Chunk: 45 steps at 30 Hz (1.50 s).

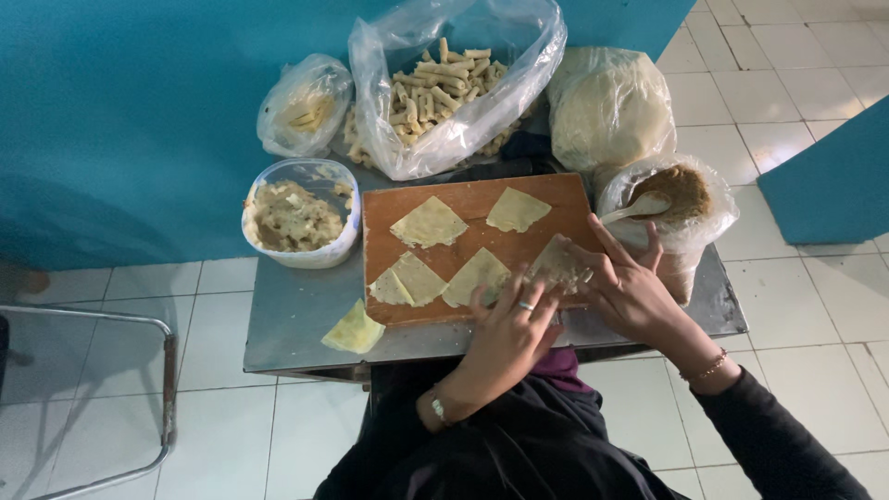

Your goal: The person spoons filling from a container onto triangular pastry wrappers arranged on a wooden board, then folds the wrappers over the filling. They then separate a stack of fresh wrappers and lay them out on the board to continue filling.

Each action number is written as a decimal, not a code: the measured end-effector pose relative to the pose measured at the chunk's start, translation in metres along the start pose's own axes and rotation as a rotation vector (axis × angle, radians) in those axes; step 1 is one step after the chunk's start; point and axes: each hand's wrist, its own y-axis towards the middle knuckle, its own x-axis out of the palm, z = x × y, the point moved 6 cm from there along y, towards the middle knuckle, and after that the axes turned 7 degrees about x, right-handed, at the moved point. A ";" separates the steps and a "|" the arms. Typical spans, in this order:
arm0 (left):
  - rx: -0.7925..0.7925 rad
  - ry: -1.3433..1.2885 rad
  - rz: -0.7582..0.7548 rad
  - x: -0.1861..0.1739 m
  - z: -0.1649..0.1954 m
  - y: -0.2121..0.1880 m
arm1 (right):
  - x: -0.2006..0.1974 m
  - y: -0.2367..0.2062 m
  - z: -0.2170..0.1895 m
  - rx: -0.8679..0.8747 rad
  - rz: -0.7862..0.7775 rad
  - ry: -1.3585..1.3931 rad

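A wooden board [472, 198] lies on a small metal table [296, 315]. Several pale square dough wrappers [429, 222] are spread on it. My left hand [507, 335], with a ring, and my right hand [630, 287] both rest on one wrapper [558, 267] at the board's near right corner, fingers pressing and folding it. Another wrapper [355, 330] lies off the board at the table's front edge.
A plastic tub of filling [298, 218] stands left of the board. Behind are a bag of rolled pieces [444, 83], a small bag [304, 104], a dough bag [609, 106], and a bag of brown powder with a spoon [681, 194]. A metal chair frame [139, 398] stands at left.
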 end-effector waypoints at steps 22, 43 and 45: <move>-0.018 0.155 -0.016 0.014 0.004 0.008 | 0.009 -0.003 0.005 0.011 0.039 -0.043; -0.008 0.162 -0.078 0.020 0.002 0.006 | 0.013 0.000 0.000 -0.012 0.108 -0.145; 0.002 0.161 -0.017 0.016 0.003 0.006 | 0.015 -0.003 0.001 0.018 0.089 -0.234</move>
